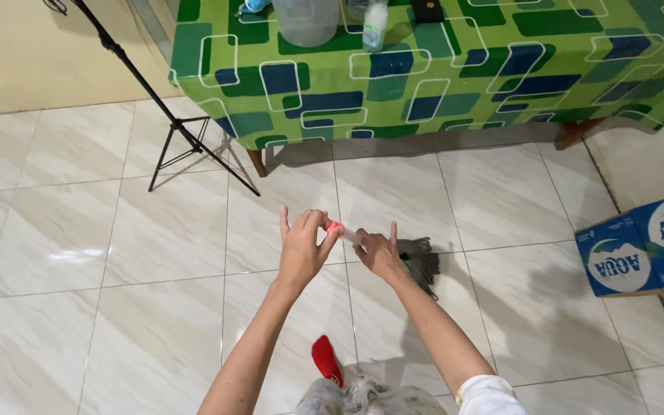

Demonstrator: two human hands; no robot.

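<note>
A room in a home, with a tiled floor and a cloth-covered table

Glossy cream marble-look floor tiles (78,253) spread under and all around the hands, and straight ahead of them stands a wooden-legged table (256,161) under a green tablecloth (439,77) patterned with blue rounded rectangles. On it sit a clear plastic jug (307,21) and a small plastic bottle (375,24). Ahead and to the left of the hands a black tripod stand (182,138) rests on the tiles by a plain cream wall (32,54). Well off to the right of the hands lies a blue and white cardboard box (643,250).
</note>
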